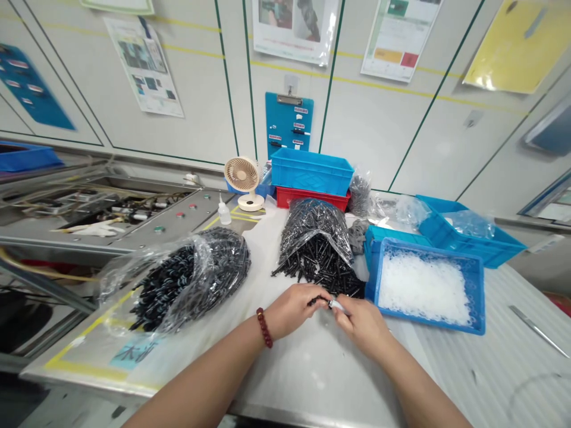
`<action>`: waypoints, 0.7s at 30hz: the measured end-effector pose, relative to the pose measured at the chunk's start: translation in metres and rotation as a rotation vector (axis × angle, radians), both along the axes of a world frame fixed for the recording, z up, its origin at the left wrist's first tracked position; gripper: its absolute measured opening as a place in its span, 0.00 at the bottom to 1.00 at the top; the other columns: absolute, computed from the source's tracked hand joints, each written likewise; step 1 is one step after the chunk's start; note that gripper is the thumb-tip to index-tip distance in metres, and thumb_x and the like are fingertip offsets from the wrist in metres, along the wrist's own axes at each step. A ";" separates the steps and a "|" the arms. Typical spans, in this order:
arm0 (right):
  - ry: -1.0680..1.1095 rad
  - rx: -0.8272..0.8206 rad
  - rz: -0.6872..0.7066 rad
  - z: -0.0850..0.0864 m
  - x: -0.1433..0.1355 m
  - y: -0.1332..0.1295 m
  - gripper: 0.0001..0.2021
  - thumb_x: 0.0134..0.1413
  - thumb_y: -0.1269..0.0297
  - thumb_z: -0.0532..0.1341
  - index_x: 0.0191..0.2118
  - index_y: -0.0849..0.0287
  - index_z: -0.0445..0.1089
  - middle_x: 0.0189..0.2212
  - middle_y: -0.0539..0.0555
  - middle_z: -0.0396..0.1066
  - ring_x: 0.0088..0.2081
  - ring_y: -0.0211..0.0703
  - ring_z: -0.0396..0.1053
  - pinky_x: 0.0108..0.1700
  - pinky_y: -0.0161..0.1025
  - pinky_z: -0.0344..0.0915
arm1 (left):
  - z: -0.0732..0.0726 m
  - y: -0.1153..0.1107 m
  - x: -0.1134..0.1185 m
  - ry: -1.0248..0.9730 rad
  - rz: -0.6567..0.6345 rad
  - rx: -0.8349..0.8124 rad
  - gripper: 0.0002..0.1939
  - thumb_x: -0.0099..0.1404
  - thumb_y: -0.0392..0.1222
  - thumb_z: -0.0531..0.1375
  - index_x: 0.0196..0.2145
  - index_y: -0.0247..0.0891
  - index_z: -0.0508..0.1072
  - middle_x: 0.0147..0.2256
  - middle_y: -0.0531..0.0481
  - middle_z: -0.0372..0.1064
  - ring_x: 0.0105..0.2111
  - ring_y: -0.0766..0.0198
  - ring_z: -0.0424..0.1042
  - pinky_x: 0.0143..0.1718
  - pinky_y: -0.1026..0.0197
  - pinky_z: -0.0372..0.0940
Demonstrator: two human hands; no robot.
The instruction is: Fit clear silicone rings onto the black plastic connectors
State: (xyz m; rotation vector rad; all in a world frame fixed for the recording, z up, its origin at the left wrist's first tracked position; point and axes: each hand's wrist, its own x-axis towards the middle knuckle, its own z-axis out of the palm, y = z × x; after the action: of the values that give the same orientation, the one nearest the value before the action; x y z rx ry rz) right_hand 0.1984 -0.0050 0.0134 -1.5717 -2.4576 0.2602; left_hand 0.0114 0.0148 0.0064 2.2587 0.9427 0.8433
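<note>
My left hand (297, 308), with a beaded bracelet at the wrist, pinches a small black stick-like part (317, 299). Closed around a short white cylindrical tool (338, 306) is my right hand (363, 324), and the tool's tip meets the end of the black part. Just beyond both hands, an open clear bag (314, 214) spills many similar black rods (319, 255) onto the table. To the right, a blue tray (479, 297) holds a heap of tiny white translucent rings (423, 288).
On the left lies another clear bag (223, 255) of black parts. Behind are a beige fan (250, 202), a dropper bottle (223, 212), a blue bin (312, 170) on a red bin (285, 197), and more blue bins (504, 244). Tweezers (537, 330) lie far right.
</note>
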 end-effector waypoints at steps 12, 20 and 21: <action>-0.032 0.073 -0.049 0.000 0.000 0.000 0.11 0.54 0.63 0.53 0.23 0.56 0.64 0.19 0.49 0.68 0.23 0.38 0.64 0.25 0.35 0.41 | -0.001 0.000 0.000 -0.020 0.017 0.048 0.10 0.65 0.39 0.53 0.38 0.37 0.73 0.32 0.48 0.73 0.31 0.64 0.70 0.37 0.64 0.63; -0.085 0.045 -0.102 0.003 -0.002 0.000 0.15 0.56 0.57 0.52 0.22 0.57 0.64 0.20 0.51 0.69 0.24 0.39 0.65 0.25 0.35 0.41 | -0.003 0.001 0.000 -0.010 0.024 0.033 0.09 0.64 0.37 0.53 0.38 0.37 0.73 0.35 0.47 0.74 0.34 0.63 0.70 0.39 0.64 0.63; -0.089 0.039 -0.115 0.003 -0.003 0.000 0.15 0.56 0.58 0.52 0.22 0.57 0.64 0.20 0.51 0.69 0.24 0.39 0.65 0.25 0.36 0.41 | -0.003 0.001 -0.001 -0.012 0.024 0.032 0.09 0.64 0.38 0.53 0.37 0.37 0.73 0.35 0.47 0.74 0.34 0.63 0.70 0.39 0.64 0.63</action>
State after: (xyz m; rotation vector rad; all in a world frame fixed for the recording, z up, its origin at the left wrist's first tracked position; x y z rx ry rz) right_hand 0.1959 -0.0054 0.0162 -1.7356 -2.4102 0.1261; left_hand 0.0103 0.0163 0.0038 2.2711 0.9594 0.8883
